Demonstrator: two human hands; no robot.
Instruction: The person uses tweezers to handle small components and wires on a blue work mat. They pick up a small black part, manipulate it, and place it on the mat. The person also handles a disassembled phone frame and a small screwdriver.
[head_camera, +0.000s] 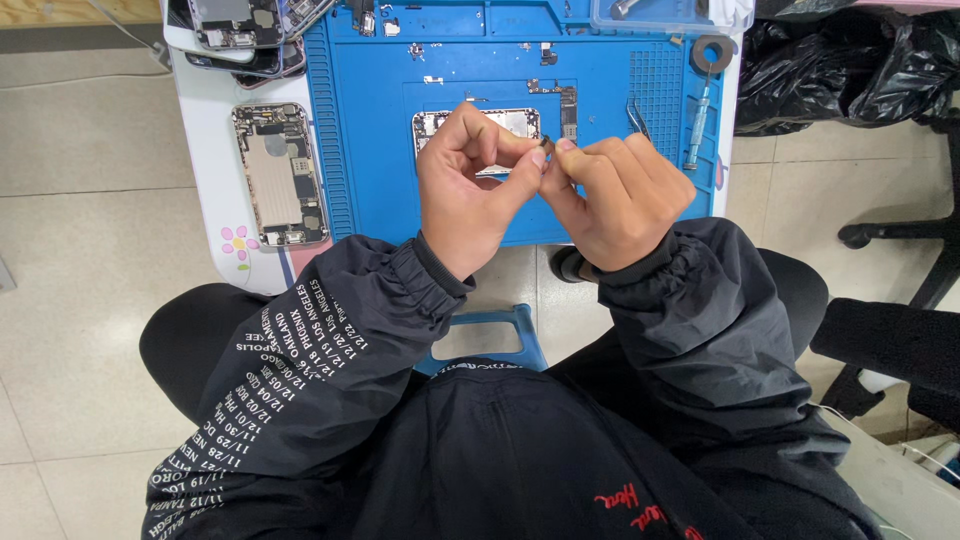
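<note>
My left hand (470, 190) and my right hand (610, 195) meet above a blue work mat (360, 150), fingertips pinched together on a tiny dark part (544, 142). Both hands touch it; the part is too small to identify. Beneath the hands lies an opened phone housing (515, 122), mostly hidden by my fingers. Black jacket sleeves cover both wrists.
A second opened phone housing (279, 173) lies on the white table left of the mat. More phone parts (240, 30) are stacked at the top left. Tweezers (638, 118) and a blue screwdriver (699, 115) rest at the mat's right side. Black bags (850, 60) and a chair base (900, 235) stand to the right.
</note>
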